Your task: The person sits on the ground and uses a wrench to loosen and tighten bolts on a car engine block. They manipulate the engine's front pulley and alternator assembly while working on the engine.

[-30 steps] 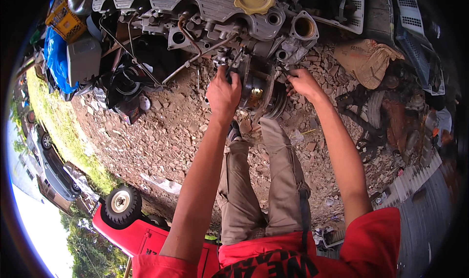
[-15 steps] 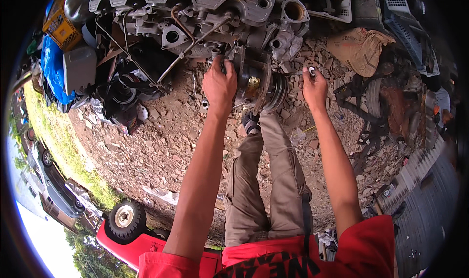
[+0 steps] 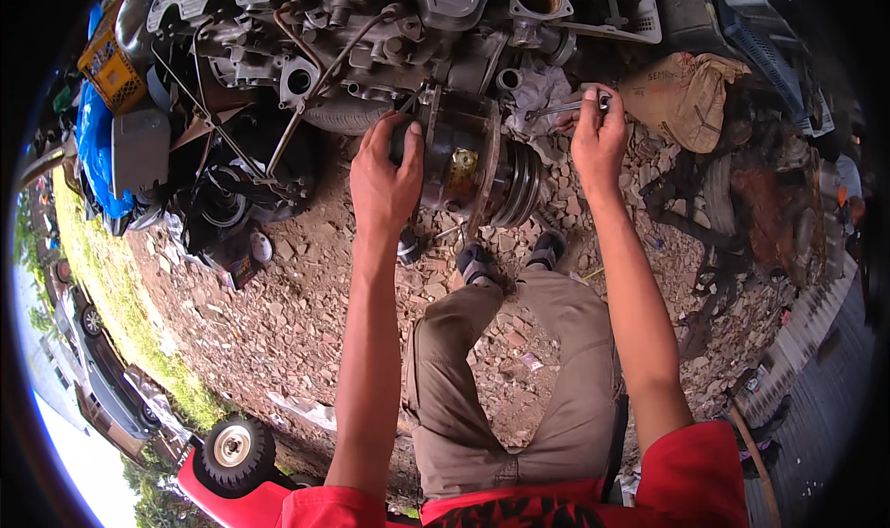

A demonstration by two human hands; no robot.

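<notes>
A dark cylindrical machine part (image 3: 450, 171) with a grooved pulley on its right side sits over the rubble, just below a large engine (image 3: 362, 41). My left hand (image 3: 385, 180) grips its left end, thumb and fingers bent around a dark rounded piece there. A yellowish patch marks the part's middle. To the right, apart from the part, my right hand (image 3: 598, 143) is closed on a metal wrench (image 3: 554, 109) whose shaft points left toward the pulley. The grip partly hides the wrench's right end.
A crumpled brown sack (image 3: 681, 101) lies right of the engine, near dark hoses and rusty scrap (image 3: 769, 203). At left are a yellow crate (image 3: 113, 76), a blue plastic bag (image 3: 93, 143) and a grey box (image 3: 139, 148). My shoes (image 3: 475, 261) stand on broken rubble.
My right hand has risen slightly, and the wrench now shows lengthwise. My left hand has shifted left and down on the part's end. My legs have spread and the view has shifted.
</notes>
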